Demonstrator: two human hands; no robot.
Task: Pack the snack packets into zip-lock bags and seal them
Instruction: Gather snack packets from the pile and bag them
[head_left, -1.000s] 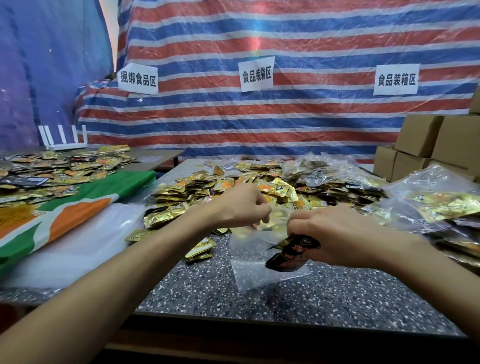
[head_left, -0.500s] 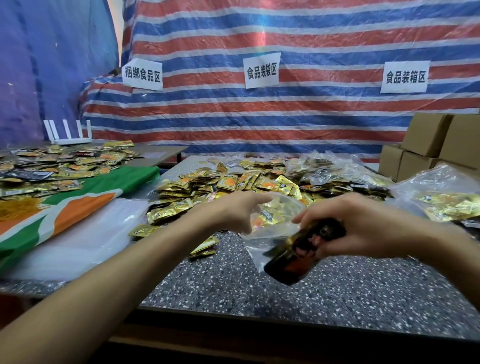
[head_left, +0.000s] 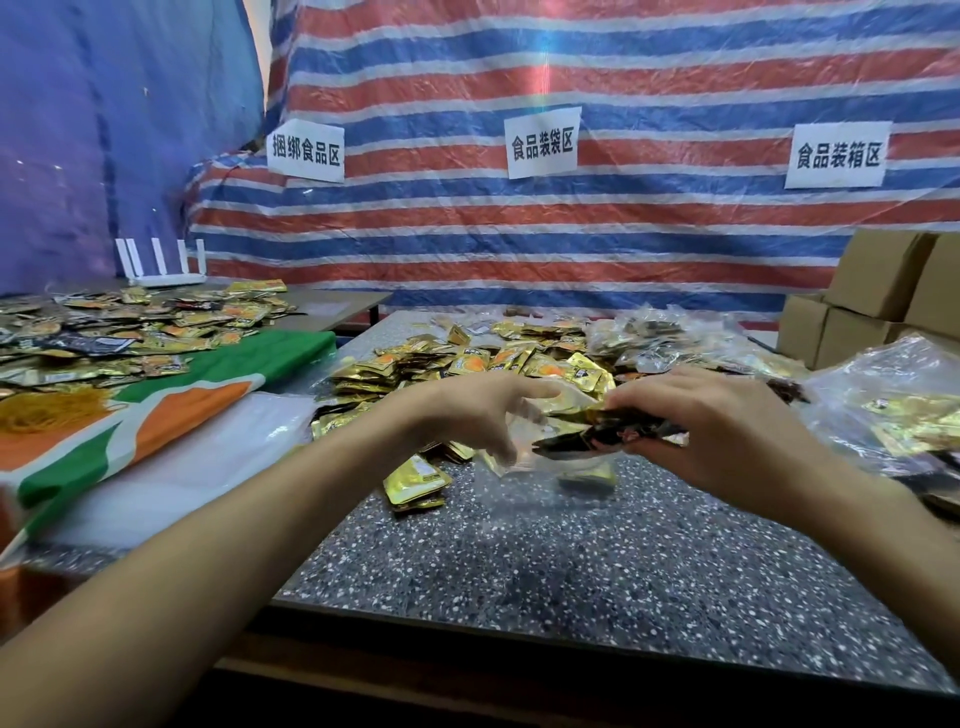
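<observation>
Glossy gold foil snack pkts (head_left: 470, 364), clear plastic zip bag (head_left: 524, 483), speckled stone-look table (head_left: 597, 571), woven plastic tarp (head_left: 597, 78)

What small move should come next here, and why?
Probably slide the dark packet further into the clear zip-lock bag. The right hand pinches the packet at the bag's mouth, which the left hand holds open, and most of the packet seems to be outside.

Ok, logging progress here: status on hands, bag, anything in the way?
Left hand holds clear zip-lock bag open. Right hand pinches dark snack packet at its mouth. Nothing between; loose gold packets piled behind.
</observation>
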